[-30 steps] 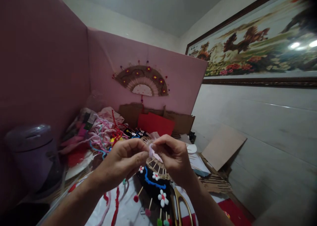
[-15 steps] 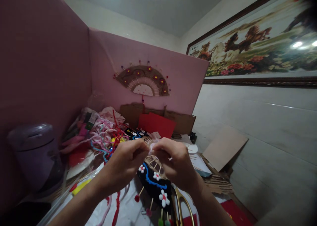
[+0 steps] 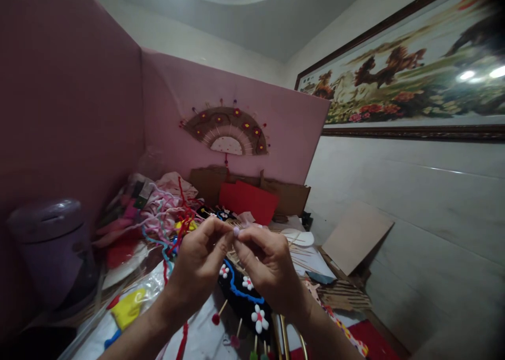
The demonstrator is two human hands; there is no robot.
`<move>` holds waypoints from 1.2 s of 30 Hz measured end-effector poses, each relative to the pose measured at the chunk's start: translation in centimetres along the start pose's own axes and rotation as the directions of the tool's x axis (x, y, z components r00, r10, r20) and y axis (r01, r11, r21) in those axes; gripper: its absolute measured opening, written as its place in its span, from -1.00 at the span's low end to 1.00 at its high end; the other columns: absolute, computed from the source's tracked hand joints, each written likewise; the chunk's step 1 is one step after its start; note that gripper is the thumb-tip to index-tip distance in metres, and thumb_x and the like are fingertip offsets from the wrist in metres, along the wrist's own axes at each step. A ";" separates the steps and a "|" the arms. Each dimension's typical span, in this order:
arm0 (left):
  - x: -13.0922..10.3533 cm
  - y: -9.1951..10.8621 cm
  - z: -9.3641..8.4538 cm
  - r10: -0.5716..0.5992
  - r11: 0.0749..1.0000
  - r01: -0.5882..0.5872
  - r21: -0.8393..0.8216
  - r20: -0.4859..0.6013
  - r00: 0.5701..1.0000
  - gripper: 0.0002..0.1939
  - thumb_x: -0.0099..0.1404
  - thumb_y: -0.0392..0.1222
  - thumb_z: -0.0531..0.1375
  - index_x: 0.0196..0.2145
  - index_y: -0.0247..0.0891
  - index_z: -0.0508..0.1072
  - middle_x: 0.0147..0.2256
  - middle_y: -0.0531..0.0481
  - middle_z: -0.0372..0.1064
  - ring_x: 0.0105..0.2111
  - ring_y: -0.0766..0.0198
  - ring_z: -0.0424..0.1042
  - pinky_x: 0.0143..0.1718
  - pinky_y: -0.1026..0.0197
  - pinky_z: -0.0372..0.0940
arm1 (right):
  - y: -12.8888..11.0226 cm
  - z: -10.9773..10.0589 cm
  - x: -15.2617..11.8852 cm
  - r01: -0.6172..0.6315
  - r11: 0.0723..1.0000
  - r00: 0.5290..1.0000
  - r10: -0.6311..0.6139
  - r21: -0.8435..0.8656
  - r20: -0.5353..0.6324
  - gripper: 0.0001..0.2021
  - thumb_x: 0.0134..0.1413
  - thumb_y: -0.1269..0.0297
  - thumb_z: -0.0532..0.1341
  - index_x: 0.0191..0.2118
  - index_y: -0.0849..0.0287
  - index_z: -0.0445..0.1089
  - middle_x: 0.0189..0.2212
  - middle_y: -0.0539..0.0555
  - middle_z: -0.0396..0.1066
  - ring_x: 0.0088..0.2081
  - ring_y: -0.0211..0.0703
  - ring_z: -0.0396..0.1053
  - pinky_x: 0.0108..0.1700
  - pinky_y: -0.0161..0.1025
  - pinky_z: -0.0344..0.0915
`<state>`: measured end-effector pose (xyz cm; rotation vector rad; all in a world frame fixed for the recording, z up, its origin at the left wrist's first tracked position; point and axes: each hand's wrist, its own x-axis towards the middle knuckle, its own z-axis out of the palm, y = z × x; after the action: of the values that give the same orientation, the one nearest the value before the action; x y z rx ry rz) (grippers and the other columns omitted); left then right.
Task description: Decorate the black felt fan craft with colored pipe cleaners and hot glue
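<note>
Thumb and fingertips of my left hand (image 3: 202, 252) and my right hand (image 3: 269, 263) meet, both closed on a small pale lilac piece (image 3: 236, 230). Fingers cover most of it, and its material is too small to make out. Below the hands lies a black fan-shaped craft (image 3: 239, 302) bearing white flowers (image 3: 259, 318) and a blue wavy line (image 3: 240, 292). Sticks with coloured balls (image 3: 216, 318) stick out from its edge. Gold scissor handles (image 3: 285, 336) show beside it, partly behind my right forearm.
Pink boards stand behind, with a brown fan (image 3: 226, 129) on the back one. Left are a lidded bin (image 3: 51, 249), yellow material (image 3: 128, 308) and tangled fuzzy strips (image 3: 163, 205). Red card (image 3: 249, 201) and cardboard (image 3: 290, 197) lean behind; thin sticks (image 3: 305, 255) lie on the right.
My fingers have closed in tighter around the lilac piece, which looked wider and loop-like before. My right hand has shifted slightly left and down. The camera view has moved a little.
</note>
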<state>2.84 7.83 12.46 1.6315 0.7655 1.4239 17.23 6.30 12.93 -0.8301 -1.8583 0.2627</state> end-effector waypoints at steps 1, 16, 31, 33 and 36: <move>0.1 0.0 0.0 -0.020 0.999 0.020 -0.036 0.006 1.000 -0.80 0.21 -0.09 0.20 -0.40 -0.30 0.38 -0.61 0.15 0.19 -0.71 0.51 0.10 -0.75 0.44 0.02 | 0.0 -0.1 0.0 0.011 1.000 1.000 -0.011 -0.025 0.006 -0.87 0.14 0.40 0.12 -0.41 0.23 0.36 -0.56 -0.06 0.22 -0.52 -0.35 0.12 -0.46 -0.34 0.06; -0.1 0.4 -0.2 -0.066 0.995 0.072 -0.064 0.090 0.994 -0.78 0.21 -0.08 0.20 -0.37 -0.33 0.38 -0.63 0.14 0.22 -0.70 0.46 0.22 -0.72 0.41 0.16 | 0.6 -0.9 0.5 -0.131 0.986 0.983 0.116 0.105 0.142 -0.75 0.24 0.19 0.05 -0.42 0.18 0.27 -0.59 -0.10 0.08 -0.55 -0.36 0.05 -0.52 -0.37 0.04; 1.2 0.3 -1.7 -0.199 0.911 0.302 -0.281 0.342 0.918 -0.83 0.11 -0.19 0.30 -0.45 -0.36 0.45 -0.59 0.03 0.41 -0.67 0.36 0.38 -0.66 0.32 0.33 | 0.9 -2.3 0.9 -0.010 0.997 0.947 -0.014 0.071 0.321 -0.82 0.25 0.28 0.03 -0.35 0.19 0.28 -0.45 -0.01 0.27 -0.42 -0.31 0.19 -0.35 -0.33 0.18; 1.2 0.2 -1.6 -0.199 0.901 0.303 -0.309 0.326 0.924 -0.84 0.09 -0.21 0.32 -0.46 -0.36 0.45 -0.59 0.02 0.43 -0.68 0.37 0.38 -0.66 0.32 0.33 | 0.9 -2.3 0.9 -0.012 0.996 0.947 -0.016 0.083 0.322 -0.81 0.26 0.28 0.02 -0.35 0.19 0.28 -0.45 -0.01 0.26 -0.42 -0.31 0.19 -0.34 -0.32 0.19; 1.1 0.1 -1.1 -0.194 0.904 0.279 -0.322 0.273 0.942 -0.83 0.07 -0.20 0.33 -0.46 -0.36 0.45 -0.59 0.03 0.43 -0.70 0.37 0.37 -0.67 0.32 0.33 | 0.9 -2.2 0.8 -0.038 0.996 0.954 0.010 0.086 0.299 -0.82 0.25 0.30 0.02 -0.36 0.19 0.27 -0.48 -0.03 0.24 -0.46 -0.33 0.16 -0.41 -0.35 0.16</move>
<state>1.97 8.90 13.08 1.3405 0.5123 1.0957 19.35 7.06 13.98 -0.7835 -2.1003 0.5083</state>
